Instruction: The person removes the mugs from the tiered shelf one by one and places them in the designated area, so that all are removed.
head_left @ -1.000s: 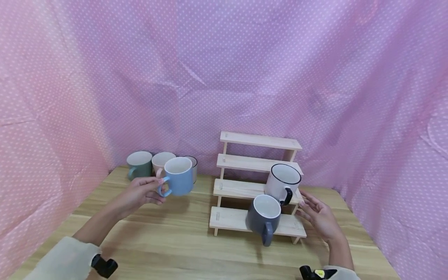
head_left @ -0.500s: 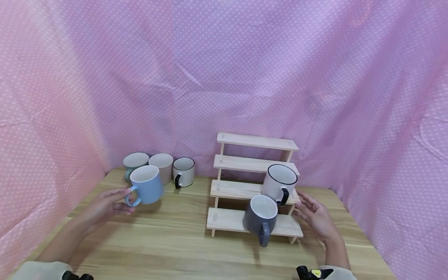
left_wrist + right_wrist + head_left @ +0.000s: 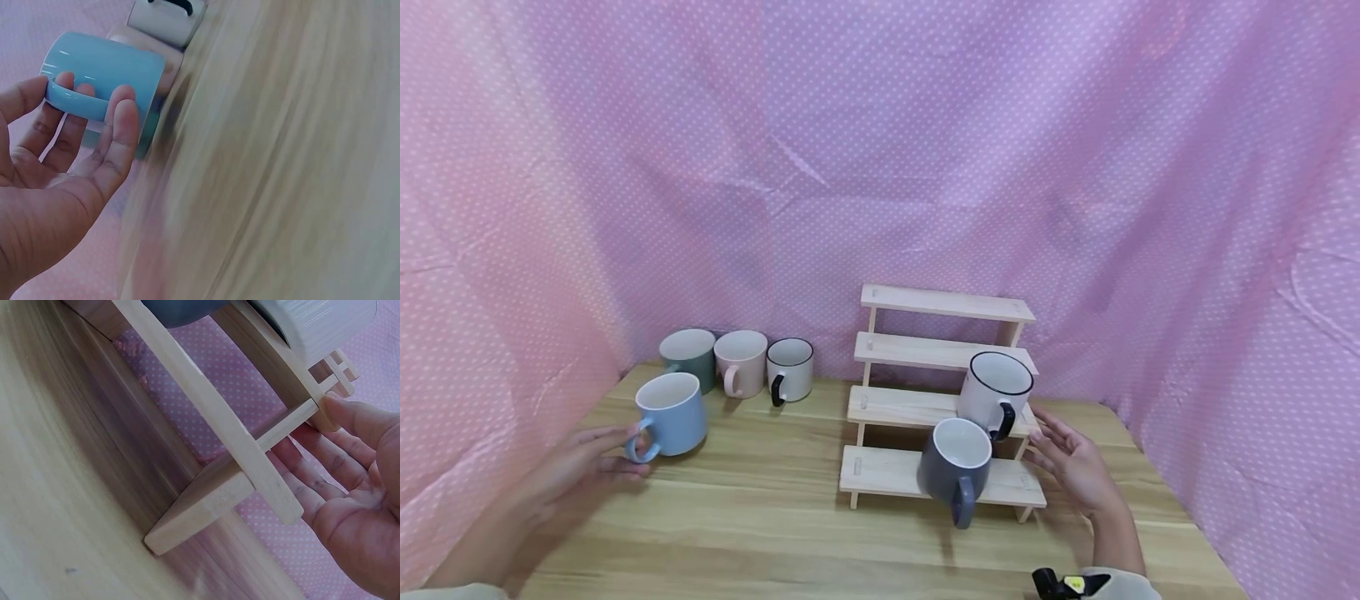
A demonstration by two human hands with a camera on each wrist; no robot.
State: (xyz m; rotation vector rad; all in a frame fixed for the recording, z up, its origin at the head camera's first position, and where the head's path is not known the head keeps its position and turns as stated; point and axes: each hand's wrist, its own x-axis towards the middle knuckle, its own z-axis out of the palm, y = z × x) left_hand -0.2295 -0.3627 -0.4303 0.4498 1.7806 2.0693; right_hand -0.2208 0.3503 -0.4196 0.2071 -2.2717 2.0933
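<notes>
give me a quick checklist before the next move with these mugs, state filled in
1. Left hand holds the blue mug by its handle: ok
2. Blue mug upright: ok
3. Blue mug's base resting on the table: cannot tell, contact isn't clear
4. Right hand touching the wooden rack: ok, at its right end
5. Gray mug handle within the lowest shelf's front edge: not ok, it juts past
</notes>
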